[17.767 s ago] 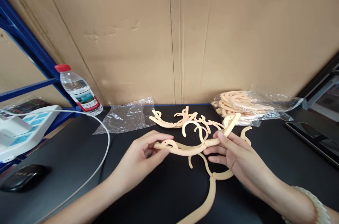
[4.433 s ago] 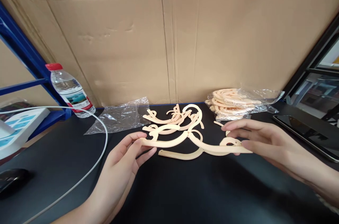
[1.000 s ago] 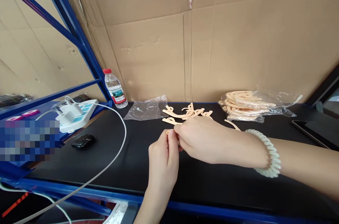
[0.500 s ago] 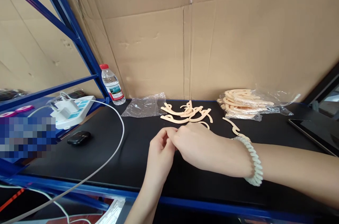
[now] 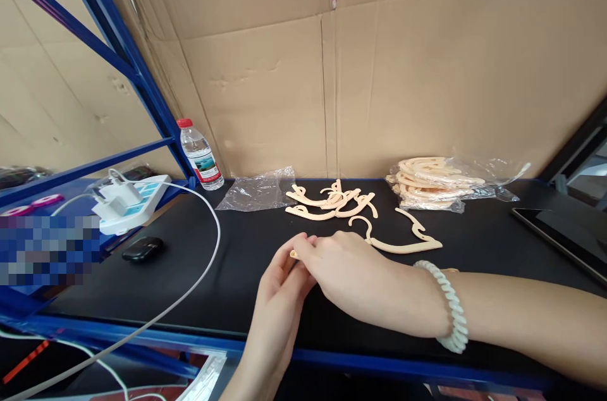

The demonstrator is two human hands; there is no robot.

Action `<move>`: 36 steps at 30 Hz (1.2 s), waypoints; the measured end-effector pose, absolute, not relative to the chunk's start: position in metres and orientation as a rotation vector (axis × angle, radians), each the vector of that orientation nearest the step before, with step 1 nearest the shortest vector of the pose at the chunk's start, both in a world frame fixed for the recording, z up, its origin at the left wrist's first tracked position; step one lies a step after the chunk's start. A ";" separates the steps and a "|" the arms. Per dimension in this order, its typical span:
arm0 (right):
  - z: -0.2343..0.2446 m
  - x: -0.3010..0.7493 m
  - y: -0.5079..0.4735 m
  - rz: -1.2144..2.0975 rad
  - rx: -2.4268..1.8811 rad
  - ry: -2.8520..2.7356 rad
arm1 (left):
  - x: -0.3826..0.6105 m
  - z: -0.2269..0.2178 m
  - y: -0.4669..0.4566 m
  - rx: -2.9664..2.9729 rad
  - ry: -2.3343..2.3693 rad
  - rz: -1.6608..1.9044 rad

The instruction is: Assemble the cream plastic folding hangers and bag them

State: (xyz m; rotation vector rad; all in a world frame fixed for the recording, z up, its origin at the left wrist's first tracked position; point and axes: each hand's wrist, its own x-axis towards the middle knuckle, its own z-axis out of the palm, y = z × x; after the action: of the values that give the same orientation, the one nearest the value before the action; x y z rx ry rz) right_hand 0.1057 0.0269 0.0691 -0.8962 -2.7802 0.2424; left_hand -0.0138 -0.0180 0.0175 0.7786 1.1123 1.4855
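My left hand (image 5: 279, 287) and my right hand (image 5: 346, 271) meet over the black tabletop (image 5: 227, 274), near its front edge. Both pinch the end of a thin cream plastic hanger piece (image 5: 294, 254); most of it is hidden under my right hand. A curved arm of a hanger (image 5: 403, 243) lies on the table just beyond my right wrist, which wears a white coil band (image 5: 450, 306). A small heap of loose cream hanger pieces (image 5: 332, 202) lies further back.
A clear bag of more hanger pieces (image 5: 436, 183) sits at the back right; an empty clear bag (image 5: 258, 192) and a water bottle (image 5: 200, 154) at the back left. A white cable (image 5: 199, 274), power strip (image 5: 126, 202), black mouse (image 5: 142, 248), tablet (image 5: 564, 236). Cardboard wall behind.
Both hands slid toward the front edge, still closed on the piece. The curved hanger arm beyond my right wrist has come into fuller view.
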 end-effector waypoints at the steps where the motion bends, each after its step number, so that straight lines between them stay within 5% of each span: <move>1: 0.072 0.111 0.027 0.174 -0.891 -2.811 | -0.015 0.020 -0.019 0.866 1.092 1.446; 10: 0.091 0.137 0.029 0.288 -0.934 -2.795 | -0.001 0.006 -0.020 1.262 1.170 1.543; 16: 0.116 0.145 0.047 0.826 -1.171 -2.622 | -0.002 0.012 -0.006 1.978 1.652 1.656; 23: 0.095 0.156 0.067 1.026 -1.160 -2.552 | -0.003 0.020 0.014 2.919 2.042 1.009; 36: 0.058 0.172 0.073 1.465 -1.266 -2.315 | 0.018 0.012 0.011 3.012 2.037 0.451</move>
State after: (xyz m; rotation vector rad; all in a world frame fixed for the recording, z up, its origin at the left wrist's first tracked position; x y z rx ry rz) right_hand 0.1725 0.0729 0.0580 -1.2665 -2.3150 1.4648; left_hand 0.0182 0.0112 0.0117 3.0125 2.0369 0.4514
